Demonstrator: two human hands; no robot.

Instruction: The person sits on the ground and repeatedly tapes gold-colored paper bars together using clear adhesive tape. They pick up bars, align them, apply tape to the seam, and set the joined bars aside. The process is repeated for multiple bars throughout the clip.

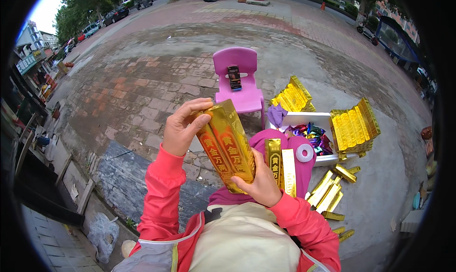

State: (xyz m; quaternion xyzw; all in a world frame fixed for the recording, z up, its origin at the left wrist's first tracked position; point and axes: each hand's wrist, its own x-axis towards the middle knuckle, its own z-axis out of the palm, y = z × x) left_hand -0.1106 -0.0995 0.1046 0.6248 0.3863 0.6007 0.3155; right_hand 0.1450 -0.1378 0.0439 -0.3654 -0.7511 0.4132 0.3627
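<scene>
Over my lap I hold a pair of long gold cartons (231, 151) with red printed panels, side by side and tilted. My left hand (183, 126) grips their upper left end, thumb on the front and fingers over the top edge. At the lower right, my right hand (260, 182) clasps the side, with its thumb across the front. Beside the right hand, a narrow gold-and-black box (273, 151) and a pale gold-edged strip (289, 172) rest on my purple-clad legs. A roll of clear tape (310, 153) lies on the same leg.
A pink chair (235, 58) ahead bears a small dark box (234, 77). To its right stands a white foam box (323, 115) of coloured foil pieces, flanked by gold carton stacks (292, 97) (354, 127). Loose gold cartons (327, 191) lie at my right; a plastic bag (102, 236) lies left.
</scene>
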